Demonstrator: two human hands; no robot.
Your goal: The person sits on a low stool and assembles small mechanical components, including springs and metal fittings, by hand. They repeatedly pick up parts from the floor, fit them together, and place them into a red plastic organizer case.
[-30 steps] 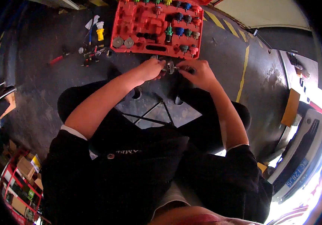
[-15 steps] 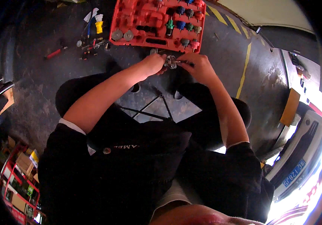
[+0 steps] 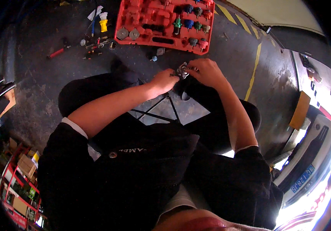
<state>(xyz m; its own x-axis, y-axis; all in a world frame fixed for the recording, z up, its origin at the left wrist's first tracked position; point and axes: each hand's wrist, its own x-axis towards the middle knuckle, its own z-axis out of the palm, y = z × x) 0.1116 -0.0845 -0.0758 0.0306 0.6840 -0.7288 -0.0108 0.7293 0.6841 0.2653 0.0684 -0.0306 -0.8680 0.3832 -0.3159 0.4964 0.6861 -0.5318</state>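
Note:
A small silvery metal part point(image 3: 182, 70) is held between my two hands, above my knees; its exact kind is too small to make out. My left hand point(image 3: 164, 82) is closed on its left side. From the right, the closed fingers of my right hand point(image 3: 207, 72) touch its upper right side. Beyond the hands lies an open red plastic tool case point(image 3: 163, 47). Coloured caps and adapters fill its right half, among them a green and black one point(image 3: 177, 25). Two round grey discs point(image 3: 128, 34) sit at its near left corner.
On the floor left of the case lie a yellow and white fitting point(image 3: 103, 24), a red-handled tool point(image 3: 57, 52) and several small metal pieces point(image 3: 98, 45). A small pale blue piece point(image 3: 154, 58) lies before the case. A car bumper point(image 3: 308, 154) is at right, a red shelf rack point(image 3: 13, 181) at left.
Both hands, with the metal part between them, have come slightly nearer to me and to the right. The small pieces on the floor before the case now show uncovered.

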